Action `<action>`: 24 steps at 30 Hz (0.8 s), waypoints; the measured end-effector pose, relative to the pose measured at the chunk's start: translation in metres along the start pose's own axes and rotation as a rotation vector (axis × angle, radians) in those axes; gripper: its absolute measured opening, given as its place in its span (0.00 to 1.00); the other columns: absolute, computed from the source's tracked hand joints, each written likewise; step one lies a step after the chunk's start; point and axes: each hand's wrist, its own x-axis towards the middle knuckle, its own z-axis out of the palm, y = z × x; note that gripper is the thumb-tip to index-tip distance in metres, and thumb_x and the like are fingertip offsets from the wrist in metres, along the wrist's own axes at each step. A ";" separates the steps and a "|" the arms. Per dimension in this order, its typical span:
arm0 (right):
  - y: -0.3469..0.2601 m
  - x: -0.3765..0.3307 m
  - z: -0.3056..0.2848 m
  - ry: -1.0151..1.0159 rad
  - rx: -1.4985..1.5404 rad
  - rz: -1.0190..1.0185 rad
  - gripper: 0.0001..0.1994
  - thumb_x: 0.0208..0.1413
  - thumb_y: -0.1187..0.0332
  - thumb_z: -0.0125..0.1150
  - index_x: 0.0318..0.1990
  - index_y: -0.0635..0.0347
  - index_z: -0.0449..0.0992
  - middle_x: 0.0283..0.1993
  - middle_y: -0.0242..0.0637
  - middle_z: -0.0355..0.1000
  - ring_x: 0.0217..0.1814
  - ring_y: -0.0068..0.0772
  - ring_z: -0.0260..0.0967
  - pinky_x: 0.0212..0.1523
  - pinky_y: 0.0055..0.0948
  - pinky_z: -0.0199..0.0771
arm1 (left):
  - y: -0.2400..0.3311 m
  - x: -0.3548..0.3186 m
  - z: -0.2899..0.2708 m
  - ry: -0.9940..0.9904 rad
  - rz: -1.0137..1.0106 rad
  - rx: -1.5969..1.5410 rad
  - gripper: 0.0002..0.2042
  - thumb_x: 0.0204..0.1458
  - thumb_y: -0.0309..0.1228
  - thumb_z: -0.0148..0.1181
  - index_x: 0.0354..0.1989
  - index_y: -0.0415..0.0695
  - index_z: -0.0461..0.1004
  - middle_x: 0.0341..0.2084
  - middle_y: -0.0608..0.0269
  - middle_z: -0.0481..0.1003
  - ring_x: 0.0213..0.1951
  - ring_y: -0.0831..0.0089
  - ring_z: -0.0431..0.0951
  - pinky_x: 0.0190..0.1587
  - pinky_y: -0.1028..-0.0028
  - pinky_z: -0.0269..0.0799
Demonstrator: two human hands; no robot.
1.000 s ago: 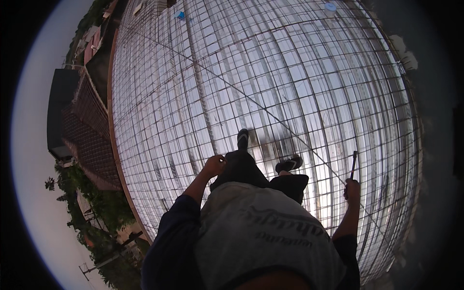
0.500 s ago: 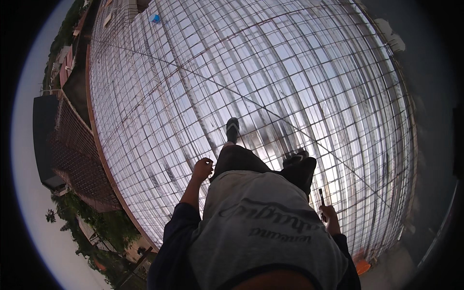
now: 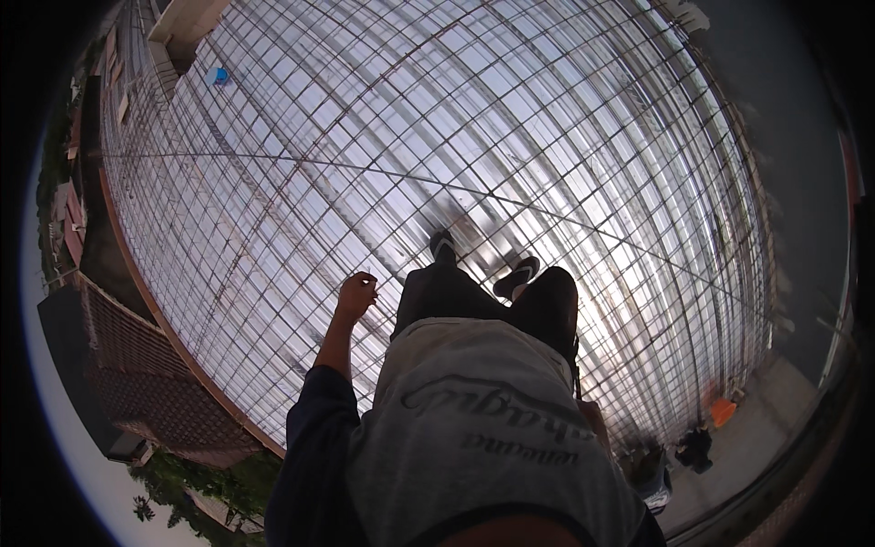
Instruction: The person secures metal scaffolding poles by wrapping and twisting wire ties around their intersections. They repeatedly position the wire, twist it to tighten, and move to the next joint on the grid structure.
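Head view: at the far left a tiled roof is seen beyond the wooden edge of the deck, and a blue container is set on the metal mesh, near a pale block. The left hand is held out over the mesh, its fingers curled in toward the thumb; nothing is seen in it, though whether something tiny is pinched cannot be told. The mesh is spread beneath both shoes, below the dark shorts. Farther right, the right hand is barely shown at the edge of the shirt — its grip cannot be told. A thin dark shape is seen just above it; whether this is the tool that was plainly held a second ago cannot be made out.

At the lower right an orange object is now shown more fully, and the blue container has been shifted leftward and lower in the view — by which a turn of the body is suggested. Neither hand is seen working at the mesh.
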 end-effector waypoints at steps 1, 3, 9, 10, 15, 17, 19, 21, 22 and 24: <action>0.003 0.006 0.005 -0.009 -0.001 0.013 0.17 0.48 0.59 0.63 0.28 0.68 0.72 0.17 0.34 0.64 0.13 0.27 0.59 0.12 0.29 0.58 | 0.003 -0.004 -0.002 -0.012 0.005 -0.004 0.13 0.53 0.34 0.56 0.40 0.36 0.73 0.24 0.58 0.74 0.27 0.74 0.75 0.27 0.74 0.73; 0.013 0.043 0.007 0.020 0.004 0.066 0.18 0.47 0.57 0.64 0.27 0.68 0.73 0.17 0.35 0.64 0.13 0.27 0.60 0.13 0.30 0.59 | 0.012 -0.017 0.002 -0.016 0.047 0.023 0.12 0.53 0.33 0.55 0.40 0.36 0.74 0.23 0.59 0.74 0.25 0.74 0.75 0.28 0.74 0.73; -0.059 0.089 0.002 0.054 -0.016 -0.349 0.19 0.51 0.57 0.62 0.35 0.68 0.71 0.17 0.30 0.62 0.14 0.24 0.61 0.13 0.27 0.60 | -0.002 -0.050 0.015 -0.016 0.047 0.156 0.13 0.54 0.32 0.55 0.40 0.33 0.73 0.26 0.54 0.76 0.25 0.71 0.78 0.27 0.72 0.76; -0.066 0.092 0.005 0.049 0.043 -0.352 0.20 0.50 0.58 0.62 0.39 0.69 0.70 0.18 0.30 0.63 0.14 0.25 0.62 0.14 0.27 0.61 | -0.008 -0.052 0.014 -0.034 0.050 0.230 0.13 0.54 0.32 0.54 0.40 0.34 0.73 0.28 0.53 0.76 0.26 0.71 0.78 0.27 0.71 0.76; -0.063 0.089 0.011 0.162 0.126 -0.495 0.25 0.45 0.62 0.65 0.44 0.73 0.66 0.23 0.38 0.69 0.19 0.30 0.66 0.19 0.29 0.68 | -0.005 -0.057 0.035 -0.007 0.099 0.237 0.13 0.54 0.32 0.52 0.41 0.34 0.73 0.24 0.55 0.76 0.24 0.72 0.78 0.28 0.73 0.75; -0.039 0.115 0.008 0.137 -0.023 -0.475 0.24 0.43 0.63 0.66 0.44 0.73 0.67 0.23 0.42 0.70 0.21 0.33 0.70 0.20 0.32 0.69 | 0.010 -0.072 0.051 -0.011 0.135 0.183 0.13 0.54 0.32 0.52 0.41 0.34 0.73 0.23 0.56 0.76 0.24 0.72 0.77 0.28 0.74 0.74; -0.022 0.122 0.003 0.129 -0.213 -0.492 0.24 0.43 0.64 0.65 0.44 0.73 0.67 0.23 0.43 0.70 0.21 0.34 0.71 0.20 0.34 0.70 | 0.021 -0.085 0.062 -0.026 0.148 0.254 0.13 0.55 0.32 0.52 0.41 0.34 0.73 0.23 0.56 0.76 0.25 0.73 0.77 0.29 0.74 0.74; -0.003 0.126 0.000 0.024 -0.148 -0.423 0.17 0.43 0.64 0.64 0.33 0.73 0.72 0.19 0.42 0.70 0.18 0.34 0.70 0.17 0.35 0.68 | 0.019 -0.101 0.069 0.004 0.198 0.278 0.13 0.55 0.32 0.53 0.41 0.34 0.73 0.23 0.56 0.76 0.25 0.73 0.77 0.29 0.74 0.74; 0.007 0.127 -0.002 -0.003 -0.163 -0.423 0.16 0.43 0.64 0.64 0.30 0.72 0.72 0.17 0.41 0.69 0.17 0.33 0.70 0.16 0.34 0.67 | 0.013 -0.102 0.069 -0.005 0.173 0.183 0.12 0.55 0.32 0.53 0.41 0.35 0.73 0.23 0.57 0.75 0.25 0.73 0.77 0.28 0.73 0.74; 0.031 0.131 -0.002 -0.014 -0.130 -0.374 0.14 0.43 0.64 0.63 0.23 0.71 0.73 0.15 0.39 0.68 0.15 0.33 0.68 0.15 0.33 0.66 | 0.004 -0.099 0.067 0.012 0.164 0.294 0.11 0.55 0.31 0.53 0.40 0.36 0.73 0.22 0.58 0.75 0.25 0.73 0.77 0.28 0.73 0.73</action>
